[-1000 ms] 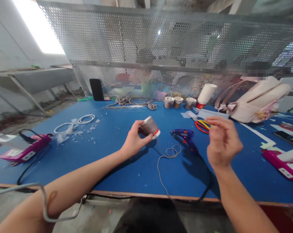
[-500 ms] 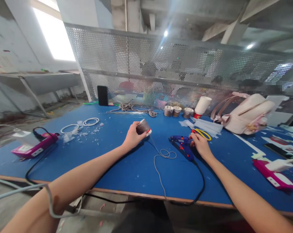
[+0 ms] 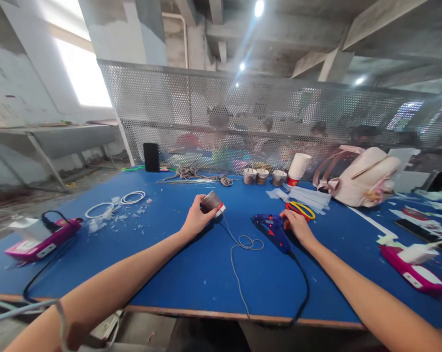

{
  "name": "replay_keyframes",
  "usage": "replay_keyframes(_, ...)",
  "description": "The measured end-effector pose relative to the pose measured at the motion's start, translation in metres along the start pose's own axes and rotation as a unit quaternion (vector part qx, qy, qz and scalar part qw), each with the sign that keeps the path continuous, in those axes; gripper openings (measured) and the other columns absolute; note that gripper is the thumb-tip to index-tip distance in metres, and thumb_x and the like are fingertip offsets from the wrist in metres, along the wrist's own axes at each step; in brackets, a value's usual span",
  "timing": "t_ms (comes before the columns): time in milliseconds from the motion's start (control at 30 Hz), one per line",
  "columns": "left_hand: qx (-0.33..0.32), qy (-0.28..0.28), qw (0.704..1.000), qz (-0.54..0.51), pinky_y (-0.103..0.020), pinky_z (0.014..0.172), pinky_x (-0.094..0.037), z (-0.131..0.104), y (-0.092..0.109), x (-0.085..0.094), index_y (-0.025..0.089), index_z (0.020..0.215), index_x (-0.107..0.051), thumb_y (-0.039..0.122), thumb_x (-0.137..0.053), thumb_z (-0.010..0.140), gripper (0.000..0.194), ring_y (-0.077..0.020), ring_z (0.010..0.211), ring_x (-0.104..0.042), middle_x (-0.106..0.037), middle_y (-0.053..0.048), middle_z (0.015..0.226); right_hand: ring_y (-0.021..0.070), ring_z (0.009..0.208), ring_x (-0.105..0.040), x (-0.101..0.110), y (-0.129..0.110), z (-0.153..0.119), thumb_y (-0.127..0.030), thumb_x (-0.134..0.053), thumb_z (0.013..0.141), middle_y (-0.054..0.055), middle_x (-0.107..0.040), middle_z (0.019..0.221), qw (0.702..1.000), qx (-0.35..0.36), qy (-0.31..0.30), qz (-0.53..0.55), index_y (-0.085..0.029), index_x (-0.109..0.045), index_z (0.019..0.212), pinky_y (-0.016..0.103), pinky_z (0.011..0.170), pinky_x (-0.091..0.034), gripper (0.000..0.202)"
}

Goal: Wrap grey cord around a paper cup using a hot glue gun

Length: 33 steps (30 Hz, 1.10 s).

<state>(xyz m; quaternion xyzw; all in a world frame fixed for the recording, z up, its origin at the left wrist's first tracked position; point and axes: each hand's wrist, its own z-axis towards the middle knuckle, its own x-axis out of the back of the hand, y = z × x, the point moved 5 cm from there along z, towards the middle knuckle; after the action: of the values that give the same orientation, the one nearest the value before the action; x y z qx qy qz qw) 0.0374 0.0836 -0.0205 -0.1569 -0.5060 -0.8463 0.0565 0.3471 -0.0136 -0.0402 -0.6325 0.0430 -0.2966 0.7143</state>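
Observation:
My left hand [image 3: 197, 217] is wrapped round a small paper cup [image 3: 212, 201] covered in grey-brown cord, tilted on its side above the table. Its white and red rim end faces right. A loose grey cord [image 3: 239, 239] trails from the cup, loops on the table and runs to the front edge. My right hand [image 3: 298, 226] has its fingers closed at the rear end of a blue glue gun [image 3: 274, 227], which lies on its side with its nozzle pointing left. Just behind that hand lie yellow and red loops [image 3: 302, 210], like scissor handles.
Several cord-wrapped cups [image 3: 249, 176], stacked paper cups [image 3: 298, 168], glue sticks [image 3: 312, 198] and a pink backpack [image 3: 367, 178] line the back. White rings [image 3: 133, 197] and scraps lie left. Magenta power strips [image 3: 47, 242] sit at both sides. A black lead runs from the gun.
The camera view has tilted up slightly, so the table sits lower in the picture. The cup has turned a little in my left hand; my right hand stays at the glue gun.

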Motion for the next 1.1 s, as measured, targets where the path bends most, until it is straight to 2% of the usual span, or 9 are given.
replay_keyframes(233, 0.019, -0.026, 0.999, -0.008, -0.029, 0.072, -0.047, -0.006, -0.002, -0.002, 0.019, 0.100, -0.049, 0.029, -0.064, 0.071, 0.034, -0.0144, 0.075, -0.057, -0.058, 0.001, 0.083, 0.0204, 0.059, -0.059, 0.011, 0.004, -0.009, -0.044, -0.048, 0.064, 0.004, -0.063, 0.061, 0.999, -0.013, -0.044, -0.002, -0.020, -0.061, 0.070, 0.033, 0.059, -0.047, 0.028)
replay_keyframes(367, 0.021, -0.041, 0.999, -0.004, -0.030, 0.074, -0.048, -0.006, -0.003, -0.003, 0.019, 0.102, -0.048, 0.029, -0.063, 0.072, 0.035, -0.0150, 0.077, -0.059, -0.059, 0.000, 0.086, 0.0283, 0.095, -0.063, 0.010, -0.004, -0.029, -0.041, -0.055, 0.070, 0.010, -0.071, 0.099, 0.985, 0.001, -0.157, -0.071, -0.018, -0.068, 0.097, 0.039, 0.083, -0.049, 0.038)
replay_keyframes(433, 0.024, -0.049, 0.998, -0.005, -0.031, 0.074, -0.048, -0.005, -0.004, -0.005, 0.020, 0.102, -0.048, 0.029, -0.063, 0.072, 0.035, -0.0155, 0.078, -0.059, -0.060, 0.000, 0.086, 0.0313, 0.101, -0.061, 0.002, -0.011, -0.038, -0.044, -0.061, 0.068, 0.012, -0.069, 0.106, 0.971, 0.021, -0.186, -0.148, -0.017, -0.067, 0.104, 0.044, 0.089, -0.047, 0.046)
replay_keyframes(500, 0.028, -0.055, 0.998, -0.005, -0.032, 0.074, -0.049, -0.005, -0.005, -0.006, 0.020, 0.102, -0.049, 0.029, -0.063, 0.072, 0.035, -0.0161, 0.077, -0.060, -0.061, 0.000, 0.085, 0.0306, 0.093, -0.062, -0.008, -0.017, -0.042, -0.046, -0.063, 0.067, 0.012, -0.070, 0.099, 0.963, 0.037, -0.175, -0.202, -0.015, -0.067, 0.103, 0.045, 0.086, -0.047, 0.047)
replay_keyframes(600, 0.027, -0.063, 0.998, -0.005, -0.033, 0.075, -0.049, -0.006, -0.004, -0.008, 0.019, 0.102, -0.049, 0.028, -0.063, 0.071, 0.035, -0.0167, 0.078, -0.061, -0.062, -0.001, 0.087, 0.0279, 0.077, -0.064, -0.022, -0.019, -0.039, -0.047, -0.059, 0.069, 0.010, -0.070, 0.082, 0.966, 0.012, -0.144, -0.216, -0.014, -0.068, 0.089, 0.042, 0.073, -0.051, 0.040)
replay_keyframes(733, 0.010, -0.082, 0.997, 0.002, -0.033, 0.075, -0.050, -0.004, 0.007, -0.013, 0.019, 0.104, -0.048, 0.026, -0.064, 0.071, 0.037, -0.0162, 0.078, -0.060, -0.061, -0.002, 0.088, 0.0241, 0.069, -0.064, -0.036, -0.026, -0.030, -0.046, -0.057, 0.068, 0.008, -0.070, 0.072, 0.979, -0.015, -0.136, -0.152, -0.015, -0.066, 0.076, 0.037, 0.067, -0.051, 0.033)
replay_keyframes(867, -0.014, -0.089, 0.996, -0.001, -0.031, 0.073, -0.048, 0.010, 0.017, -0.023, 0.019, 0.103, -0.047, 0.024, -0.064, 0.070, 0.037, -0.0143, 0.076, -0.057, -0.058, -0.001, 0.086, 0.0190, 0.057, -0.063, -0.042, -0.043, -0.024, -0.051, -0.058, 0.070, 0.006, -0.068, 0.063, 0.988, -0.068, -0.128, -0.052, -0.014, -0.064, 0.083, 0.029, 0.054, -0.048, 0.039)
replay_keyframes(1000, -0.032, -0.080, 0.996, -0.006, -0.028, 0.072, -0.047, 0.023, 0.013, -0.033, 0.019, 0.102, -0.047, 0.023, -0.064, 0.069, 0.037, -0.0123, 0.074, -0.054, -0.056, 0.001, 0.084, 0.0129, 0.045, -0.053, -0.051, -0.062, -0.023, -0.050, -0.057, 0.075, 0.000, -0.059, 0.052, 0.992, -0.014, -0.124, -0.016, -0.015, -0.061, 0.078, 0.026, 0.049, -0.043, 0.035)
replay_keyframes(1100, -0.032, -0.082, 0.996, -0.019, -0.027, 0.070, -0.047, 0.028, 0.003, -0.036, 0.019, 0.100, -0.047, 0.025, -0.064, 0.070, 0.035, -0.0120, 0.072, -0.054, -0.055, 0.002, 0.082, 0.0107, 0.040, -0.044, -0.061, -0.061, -0.028, -0.048, -0.055, 0.079, -0.005, -0.047, 0.042, 0.989, 0.006, -0.139, -0.039, -0.017, -0.059, 0.070, 0.025, 0.046, -0.038, 0.033)
